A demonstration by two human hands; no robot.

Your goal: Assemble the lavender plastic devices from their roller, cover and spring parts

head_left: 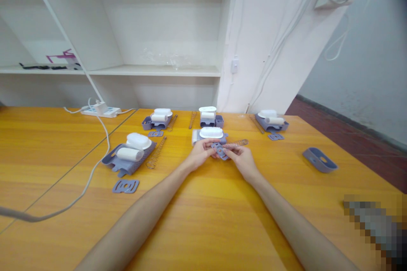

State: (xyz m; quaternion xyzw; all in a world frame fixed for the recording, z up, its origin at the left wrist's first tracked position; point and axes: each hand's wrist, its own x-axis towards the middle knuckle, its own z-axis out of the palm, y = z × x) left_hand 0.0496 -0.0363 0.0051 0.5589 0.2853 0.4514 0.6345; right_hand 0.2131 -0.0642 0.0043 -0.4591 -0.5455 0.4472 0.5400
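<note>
Now the left hand (202, 152) and the right hand (244, 161) both pinch one grey slotted plate (220, 151) toward the far edge of the worktop (206, 220), so the step seems to be adjusting this plate, and the next move probably calls for a light, steady grip.

Purple-grey plate (219, 150), yellow-orange tabletop (203, 216) (faintly wood-grained).

White open shelving (159, 21), crumpled clear plastic (174, 62) on its ledge, pink item (66, 55) and black pieces (34, 67) farther left, white power strip (110, 113) with plug (101, 107), pale cable (34, 219) across wooden table (229, 207), wires (282, 38) along white pillar (251, 17), reddish floor (340, 116).
</note>
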